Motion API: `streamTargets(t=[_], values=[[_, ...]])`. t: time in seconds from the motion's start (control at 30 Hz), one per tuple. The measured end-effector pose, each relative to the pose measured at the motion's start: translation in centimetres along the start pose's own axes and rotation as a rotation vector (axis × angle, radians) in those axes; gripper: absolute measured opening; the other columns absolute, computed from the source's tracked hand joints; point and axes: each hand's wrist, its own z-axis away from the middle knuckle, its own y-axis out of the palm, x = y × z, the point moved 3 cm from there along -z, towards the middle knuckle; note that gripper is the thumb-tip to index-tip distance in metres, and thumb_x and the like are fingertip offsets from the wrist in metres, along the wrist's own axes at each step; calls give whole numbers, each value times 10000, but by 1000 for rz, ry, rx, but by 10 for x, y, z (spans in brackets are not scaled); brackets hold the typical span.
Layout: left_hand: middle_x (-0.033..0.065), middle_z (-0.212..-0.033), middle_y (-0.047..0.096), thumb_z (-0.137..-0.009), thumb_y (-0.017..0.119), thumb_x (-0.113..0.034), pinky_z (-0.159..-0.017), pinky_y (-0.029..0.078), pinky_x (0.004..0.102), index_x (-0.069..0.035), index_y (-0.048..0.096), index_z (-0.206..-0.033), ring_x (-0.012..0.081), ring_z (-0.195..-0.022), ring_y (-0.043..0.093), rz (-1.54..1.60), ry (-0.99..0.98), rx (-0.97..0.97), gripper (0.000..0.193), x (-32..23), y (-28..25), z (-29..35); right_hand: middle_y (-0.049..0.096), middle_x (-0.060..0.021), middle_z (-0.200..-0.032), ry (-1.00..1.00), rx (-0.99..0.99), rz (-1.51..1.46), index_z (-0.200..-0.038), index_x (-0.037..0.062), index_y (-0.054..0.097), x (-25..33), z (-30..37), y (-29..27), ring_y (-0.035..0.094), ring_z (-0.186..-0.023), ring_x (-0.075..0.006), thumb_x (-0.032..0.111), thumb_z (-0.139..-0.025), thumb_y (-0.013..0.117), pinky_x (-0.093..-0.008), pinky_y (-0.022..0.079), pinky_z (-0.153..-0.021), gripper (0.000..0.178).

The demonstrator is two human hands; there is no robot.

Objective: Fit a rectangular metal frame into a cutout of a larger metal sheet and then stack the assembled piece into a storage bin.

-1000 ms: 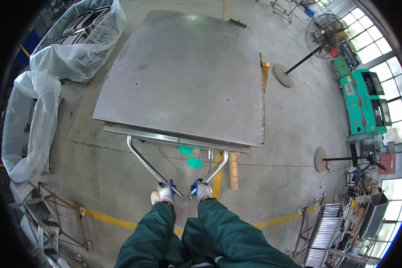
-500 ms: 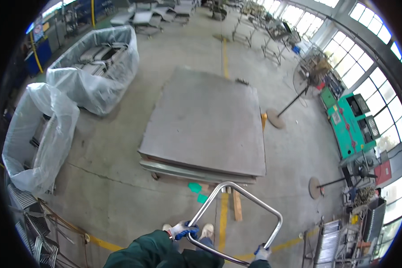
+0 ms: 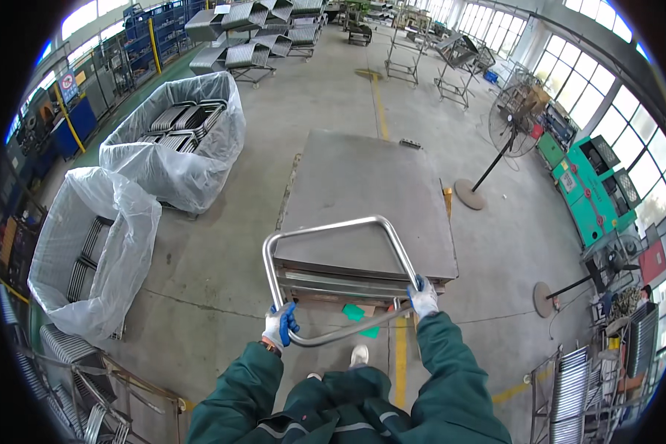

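Observation:
A bent metal tube frame (image 3: 325, 228), silvery and roughly four-sided with rounded corners, is held up in front of me. My left hand (image 3: 280, 325), in a white and blue glove, grips its lower left part with curled fingers. Around the tube at the lower right closes my right hand (image 3: 423, 297), gloved the same way. The frame overlaps the near part of a large flat stack of grey metal sheets (image 3: 370, 177) lying low ahead of me. Green scraps (image 3: 360, 320) lie on the floor below the frame.
Left stand two bins lined with clear plastic (image 3: 129, 222) (image 3: 222, 155), holding bent tubes. A pedestal fan (image 3: 488, 166) and a green machine (image 3: 596, 192) are at right. Racks of tubes stand at the lower left (image 3: 81, 355) and lower right (image 3: 570, 385).
The tube frame has swung up and left, from low at the right to out in front of me. Both hands have stayed on it, and my right arm has come into view.

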Motion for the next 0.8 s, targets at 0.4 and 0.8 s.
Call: streamTargets(t=[0.4, 0.8], values=[[80, -783, 616, -901, 607, -236, -639, 522, 310, -52, 587, -994, 197, -671, 609, 266, -149, 157, 207, 63, 146, -119, 634, -192, -908, 58, 88, -191, -1083, 17, 539, 97, -99, 62, 632, -789, -348, 264, -769, 660, -417, 517, -743, 417], [108, -1108, 605, -768, 664, -54, -805, 499, 349, -83, 575, -1184, 239, -987, 586, -847, 546, 91, 426, -32, 137, -147, 643, -182, -993, -53, 44, -105, -1229, 13, 539, 57, -215, 32, 634, -826, -304, 306, -812, 676, -386, 515, -761, 528]])
